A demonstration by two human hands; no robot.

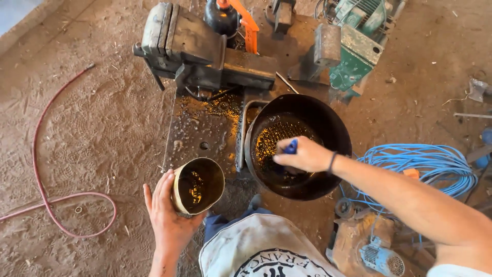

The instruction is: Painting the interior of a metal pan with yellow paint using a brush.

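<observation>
My left hand (169,218) holds a round, oily metal cup-shaped part (198,185) tilted on its side, its dark open mouth facing right and up. My right hand (303,154) reaches into a large black round basin (335,131) and grips a blue-handled tool (290,147), likely a brush, over a wet, shiny mesh (271,136) inside the basin. The basin stands on a greasy metal workbench (200,128) in front of me. The tool's working end is hidden by my fingers.
A heavy bench vise (195,48) is at the bench's far end, beside an orange clamp (248,25) and a green machine (359,56). A red hose (43,174) loops over the dirt floor at left. Coiled blue cable (435,166) and a small motor (382,256) lie at right.
</observation>
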